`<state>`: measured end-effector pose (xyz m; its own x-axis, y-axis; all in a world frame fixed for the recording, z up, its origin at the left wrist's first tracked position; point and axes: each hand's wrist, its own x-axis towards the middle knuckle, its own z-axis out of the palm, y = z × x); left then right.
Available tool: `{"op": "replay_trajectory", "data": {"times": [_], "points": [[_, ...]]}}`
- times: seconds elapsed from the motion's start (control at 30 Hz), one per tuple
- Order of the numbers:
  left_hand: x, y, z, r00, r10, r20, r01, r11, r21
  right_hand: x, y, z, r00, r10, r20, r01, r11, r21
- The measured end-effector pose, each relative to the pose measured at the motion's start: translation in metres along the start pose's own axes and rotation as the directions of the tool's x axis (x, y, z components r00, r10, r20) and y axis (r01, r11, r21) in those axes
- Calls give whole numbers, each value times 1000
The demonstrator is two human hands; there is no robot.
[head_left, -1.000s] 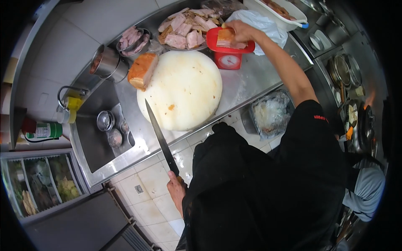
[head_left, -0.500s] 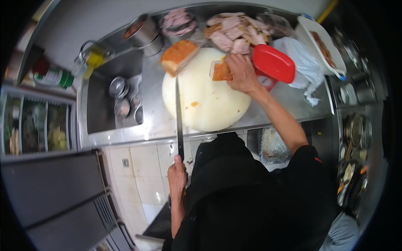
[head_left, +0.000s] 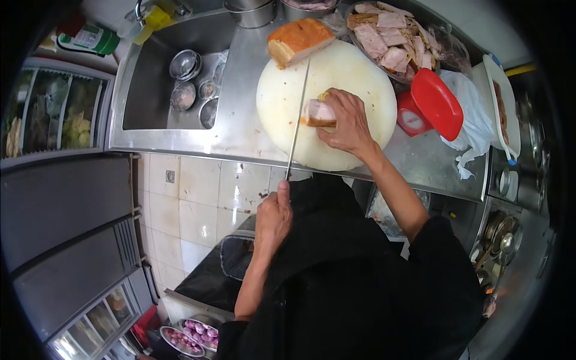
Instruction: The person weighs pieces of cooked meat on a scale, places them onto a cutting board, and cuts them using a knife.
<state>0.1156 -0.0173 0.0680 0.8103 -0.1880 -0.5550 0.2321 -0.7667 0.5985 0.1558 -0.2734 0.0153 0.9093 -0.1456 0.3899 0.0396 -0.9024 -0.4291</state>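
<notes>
My left hand point(head_left: 275, 217) is closed round the handle of a long knife point(head_left: 296, 126), whose thin blade reaches over the white round cutting board point(head_left: 282, 99). My right hand point(head_left: 349, 126) grips a small block of cooked meat point(head_left: 320, 113) with a brown crust and a pale cut face. The blade lies just left of that block; whether they touch I cannot tell. Behind the blade's tip, a larger orange-skinned chunk of meat point(head_left: 301, 39) rests at the board's far left edge.
Beyond the board stands a bowl of sliced meat point(head_left: 393, 39). To its right are a red scale point(head_left: 413, 117) with a red pan point(head_left: 437, 103) and a white plastic bag point(head_left: 471, 114). A sink point(head_left: 156, 102) with small metal bowls lies left.
The knife has come right and nearer the meat block in my right hand. That block has turned, showing more of its pale face. My view has shifted too.
</notes>
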Motion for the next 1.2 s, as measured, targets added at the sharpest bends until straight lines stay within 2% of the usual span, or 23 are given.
{"op": "replay_trajectory", "data": {"times": [0.17, 0.27, 0.37, 0.73, 0.8, 0.9, 1.0, 1.1, 1.2], "points": [[0, 20, 0, 1000, 22, 6, -22, 999, 38, 8, 3, 4, 989, 105, 103, -115, 989, 91], [-1, 28, 2, 1000, -7, -4, 7, 997, 82, 12, 6, 6, 988, 110, 113, -121, 988, 94], [0, 30, 4, 1000, -3, -17, 5, 994, 110, 19, 4, 1, 969, 141, 202, -164, 981, 106], [-24, 25, -4, 1000, -27, 5, 25, 977, 210, 14, 8, 9, 975, 144, 166, -171, 973, 156], [-6, 28, 3, 1000, 4, 3, -4, 977, 214, 14, 8, 11, 979, 125, 159, -149, 977, 152], [39, 35, 18, 995, 44, 89, -65, 968, 243, 13, 7, 12, 983, 114, 142, -135, 980, 145], [44, 60, 15, 997, -46, 62, 29, 968, 250, 12, 5, 11, 985, 124, 121, -140, 980, 139], [24, 9, 24, 995, -24, 101, -3, 965, 262, 10, 4, 13, 985, 138, 103, -150, 981, 126], [-22, -2, 5, 977, -195, 87, 156, 931, 331, 11, 5, 15, 981, 166, 102, -177, 978, 109]]}}
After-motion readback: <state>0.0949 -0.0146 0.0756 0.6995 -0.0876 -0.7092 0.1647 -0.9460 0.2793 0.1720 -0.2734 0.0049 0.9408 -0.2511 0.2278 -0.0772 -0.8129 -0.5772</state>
